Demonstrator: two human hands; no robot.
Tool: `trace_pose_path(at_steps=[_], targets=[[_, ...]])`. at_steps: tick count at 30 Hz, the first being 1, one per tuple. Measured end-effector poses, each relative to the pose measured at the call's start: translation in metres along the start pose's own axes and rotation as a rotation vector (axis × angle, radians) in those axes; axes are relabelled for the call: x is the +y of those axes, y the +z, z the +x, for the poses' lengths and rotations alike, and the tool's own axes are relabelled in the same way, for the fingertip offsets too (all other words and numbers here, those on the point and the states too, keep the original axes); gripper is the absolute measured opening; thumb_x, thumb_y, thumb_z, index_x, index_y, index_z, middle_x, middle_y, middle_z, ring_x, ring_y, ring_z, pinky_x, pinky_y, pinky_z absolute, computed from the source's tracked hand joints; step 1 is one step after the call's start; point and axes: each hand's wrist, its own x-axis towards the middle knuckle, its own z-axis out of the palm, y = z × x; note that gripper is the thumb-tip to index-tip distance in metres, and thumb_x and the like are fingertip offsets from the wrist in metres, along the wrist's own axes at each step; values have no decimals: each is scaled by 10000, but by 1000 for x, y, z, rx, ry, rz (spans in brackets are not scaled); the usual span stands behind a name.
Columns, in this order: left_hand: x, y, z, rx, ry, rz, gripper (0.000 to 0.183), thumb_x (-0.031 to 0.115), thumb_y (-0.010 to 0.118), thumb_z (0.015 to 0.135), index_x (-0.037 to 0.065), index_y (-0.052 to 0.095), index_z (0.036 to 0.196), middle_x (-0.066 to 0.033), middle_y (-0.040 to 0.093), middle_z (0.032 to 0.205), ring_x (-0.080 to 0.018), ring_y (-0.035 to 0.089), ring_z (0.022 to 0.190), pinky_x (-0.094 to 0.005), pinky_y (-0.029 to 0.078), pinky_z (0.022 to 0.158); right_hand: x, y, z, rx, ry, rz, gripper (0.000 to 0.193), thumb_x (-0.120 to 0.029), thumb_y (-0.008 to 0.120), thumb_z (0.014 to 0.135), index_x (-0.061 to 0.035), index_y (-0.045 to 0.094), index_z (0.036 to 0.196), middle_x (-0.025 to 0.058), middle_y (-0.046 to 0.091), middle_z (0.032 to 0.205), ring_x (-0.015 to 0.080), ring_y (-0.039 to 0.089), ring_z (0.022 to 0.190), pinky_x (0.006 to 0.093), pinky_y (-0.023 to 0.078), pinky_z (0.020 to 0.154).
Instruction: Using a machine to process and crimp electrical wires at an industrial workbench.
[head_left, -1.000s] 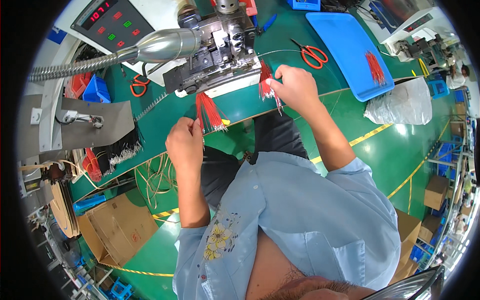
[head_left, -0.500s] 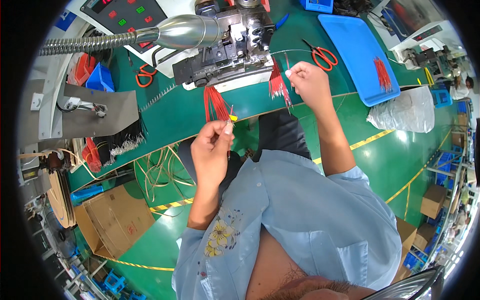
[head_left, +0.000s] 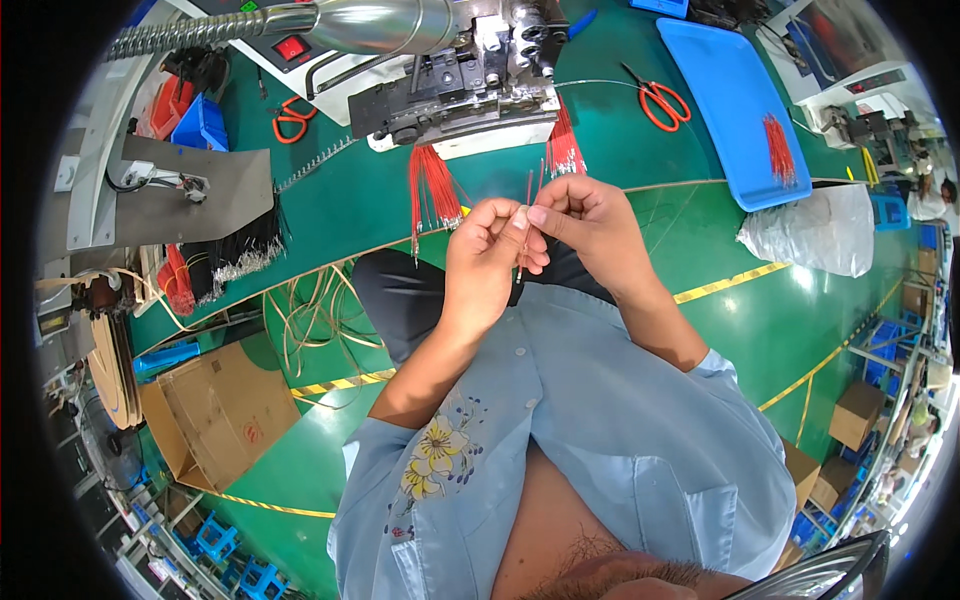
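Both hands meet above my lap at the bench's front edge, fingertips narrowed to a pinch. Between thumb and fingers, my left hand point(head_left: 482, 262) holds a thin red wire point(head_left: 530, 187), one end rising above the grip and the other showing below it. Close beside it, my right hand point(head_left: 595, 222) pinches a second wire point(head_left: 541, 173), also upright; whether the two wires touch, I cannot tell.

Just beyond, a left bundle point(head_left: 430, 185) of red wires spreads from the foot of a metal machine point(head_left: 470, 95) to the edge of the green bench point(head_left: 345, 205). A right bundle point(head_left: 564, 142) lies at the machine's other end, partly behind my right hand. A silver gooseneck point(head_left: 385, 28) crosses above.

To the right, orange-handled scissors point(head_left: 662, 107) lie open near a blue tray point(head_left: 705, 105), which carries more red wires point(head_left: 778, 150); a plastic bag point(head_left: 808, 232) sits at its near end. To the left are a blue bin point(head_left: 202, 126), a red bin point(head_left: 170, 108) and a heap of black wires point(head_left: 245, 245). Below, an open carton point(head_left: 225, 410) stands on the green floor point(head_left: 320, 455), near yellow-and-black tape point(head_left: 270, 507).
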Motion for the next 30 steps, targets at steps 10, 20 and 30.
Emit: trace_pose_path(at_steps=[10,20,30], targets=[[3,0,-6,14,63,15,190,192,547,1008,10,574,960,-42,589,721,-113,558,598,-241,439,540,-3,6,0,114,-27,-40,132,-135,679,917,-6,673,887,-24,580,647,28,470,535,207,341,463],[8,-4,-6,-16,39,55,232,195,549,1010,-24,606,959,-55,610,705,-109,574,590,-236,461,537,1,7,1,71,-15,-62,133,-142,693,907,-12,715,894,-23,593,648,28,462,534,202,339,464],[7,-4,-10,11,14,52,220,183,556,1002,-26,611,962,-63,624,720,-126,602,607,-245,492,569,4,9,0,99,-37,-73,157,-163,688,913,-9,719,914,-18,607,665,25,451,539,199,320,463]])
